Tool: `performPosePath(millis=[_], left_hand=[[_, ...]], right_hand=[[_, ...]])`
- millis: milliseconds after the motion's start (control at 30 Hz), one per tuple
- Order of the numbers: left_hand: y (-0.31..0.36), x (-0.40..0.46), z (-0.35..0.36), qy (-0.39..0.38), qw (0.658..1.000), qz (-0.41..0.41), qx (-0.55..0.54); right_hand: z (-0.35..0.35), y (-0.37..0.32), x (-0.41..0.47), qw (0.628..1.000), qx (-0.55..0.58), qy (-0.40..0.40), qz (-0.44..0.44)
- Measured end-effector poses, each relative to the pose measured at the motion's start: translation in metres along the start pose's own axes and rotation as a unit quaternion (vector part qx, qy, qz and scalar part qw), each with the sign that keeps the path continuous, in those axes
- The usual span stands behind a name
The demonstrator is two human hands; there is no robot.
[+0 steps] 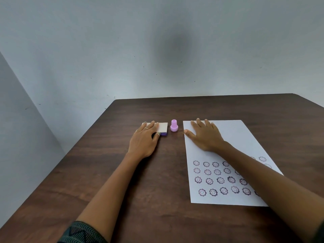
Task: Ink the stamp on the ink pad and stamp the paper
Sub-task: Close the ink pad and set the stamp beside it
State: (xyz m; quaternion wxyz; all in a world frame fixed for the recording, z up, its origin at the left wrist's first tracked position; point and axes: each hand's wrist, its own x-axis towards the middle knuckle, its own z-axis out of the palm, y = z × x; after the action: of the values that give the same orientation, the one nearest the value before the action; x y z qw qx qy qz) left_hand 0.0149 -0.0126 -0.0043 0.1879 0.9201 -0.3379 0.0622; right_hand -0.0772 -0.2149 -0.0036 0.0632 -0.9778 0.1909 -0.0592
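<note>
Nearest us on the dark wood surface, the paper lies flat to the right, its near half already filled with rows of smiling flower prints and its far half bare. We judge the sheet thin, light and quick to slide, so it wants a flat palm rather than a pinch. Our right hand does just that, resting spread and palm down on the bare far part, gripping nothing. Further left, our left hand lies flat with fingers extended over the ink pad, the thumb against its purple near edge; it covers the case rather than grasps it, and whether the pale lid is fully closed we cannot tell. The case looks rigid and low, best steadied from above or lifted by its side edges. Between the two hands, touching neither, the small pink stamp stands upright on its wider base. It appears to be light hard plastic, and its narrow upper neck is the natural place for a thumb-and-finger pinch.
</note>
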Motion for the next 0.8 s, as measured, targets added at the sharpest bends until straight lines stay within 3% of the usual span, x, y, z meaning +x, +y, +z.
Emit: performPosePath(millis=[800], left_hand=[[0.002,-0.009,0.001,-0.003,0.999,0.015,0.036]], right_hand=[[0.008,0.009,0.009,0.998,0.051,0.008,-0.029]])
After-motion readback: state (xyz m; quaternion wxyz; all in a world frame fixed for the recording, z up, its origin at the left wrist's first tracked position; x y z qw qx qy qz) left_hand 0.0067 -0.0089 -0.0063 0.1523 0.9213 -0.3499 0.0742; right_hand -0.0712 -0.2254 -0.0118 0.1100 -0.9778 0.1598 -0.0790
